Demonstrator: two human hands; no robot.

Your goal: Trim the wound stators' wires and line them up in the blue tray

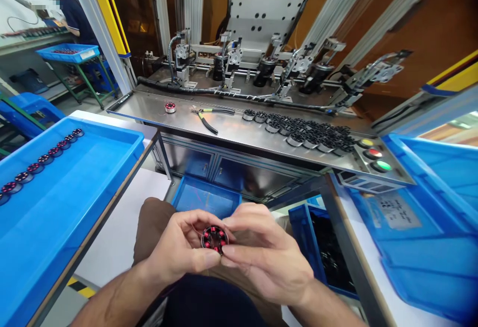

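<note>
- Low in the centre, the left hand (186, 242) pinches a round, black, silver-rimmed ring with red coils (207, 238) between thumb and fingers.
- At its right edge, the right hand (271, 255) pinches with thumb and forefinger.
- On the shiny steel bench (144, 105) beyond, green-and-black pliers (202, 116) lie between a silver-sided, red-coiled ring (170, 108) and clustered black rings (298, 130).

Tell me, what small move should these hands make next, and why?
Perhaps the right hand should gently ease the thin wire clear of the red-and-black ring: the strand sticks out beside it, and the left hand holds the ring's other side.
</note>
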